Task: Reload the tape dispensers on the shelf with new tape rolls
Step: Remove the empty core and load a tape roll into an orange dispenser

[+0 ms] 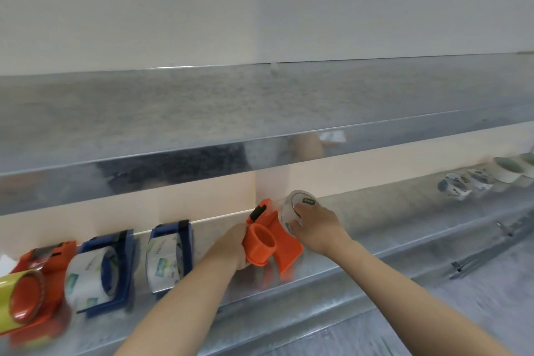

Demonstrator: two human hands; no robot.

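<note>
An orange tape dispenser [274, 237] with a bare orange hub lies on the metal shelf [390, 228] in the middle of the view. My left hand [231, 243] grips its left side. Just behind the dispenser, my right hand [318, 228] holds a clear tape roll [300, 202] with a green label, fingers curled over it. To the left stand two blue dispensers [121, 263] [173, 251], each loaded with a printed roll, and an orange dispenser [37, 286] carrying a yellow-green roll.
Several spare tape rolls [474, 182] sit at the far right of the same shelf. A second metal shelf [260, 113] runs above, its front lip overhanging the working area. A lower rail [476, 260] lies at the right.
</note>
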